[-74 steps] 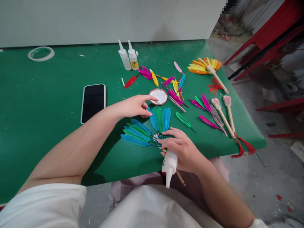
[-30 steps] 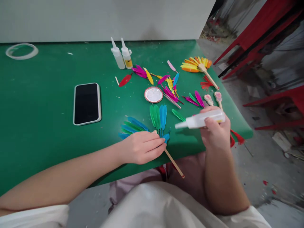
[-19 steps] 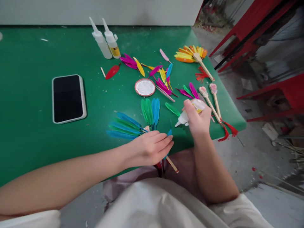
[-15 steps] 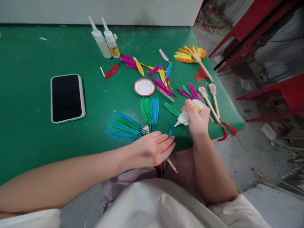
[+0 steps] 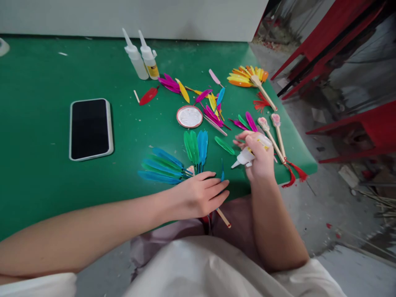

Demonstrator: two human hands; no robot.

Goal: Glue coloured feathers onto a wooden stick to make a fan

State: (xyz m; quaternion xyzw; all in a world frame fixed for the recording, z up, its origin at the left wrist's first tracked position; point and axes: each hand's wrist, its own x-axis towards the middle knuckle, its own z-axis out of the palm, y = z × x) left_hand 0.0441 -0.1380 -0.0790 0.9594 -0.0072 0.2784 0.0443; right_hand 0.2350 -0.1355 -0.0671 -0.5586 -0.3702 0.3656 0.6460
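My left hand (image 5: 206, 194) lies over a feather fan at the near table edge, its fingers curled round a single blue feather (image 5: 222, 170). Blue and green feathers (image 5: 165, 167) spread left of that hand, and more green feathers (image 5: 192, 147) and blue ones stand up above it. The fan's wooden handle (image 5: 224, 218) comes out below the hand; its middle is hidden. In my right hand (image 5: 260, 159) is a white glue bottle (image 5: 247, 156), nozzle tilted down and left, apart from the fan. A loose green feather (image 5: 225, 145) lies beside it.
A phone (image 5: 90, 130) lies left on the green table. Two glue bottles (image 5: 140, 62) stand at the back. Loose coloured feathers surround a round dish (image 5: 189, 117) of white stuff. A yellow-orange fan (image 5: 250, 77) and two tasselled sticks (image 5: 278, 134) are at right.
My right hand's fingers have loosened and spread on the glue bottle, which has shifted slightly right, away from the fan. The left hand stays nearly in place. The view has tilted a little.
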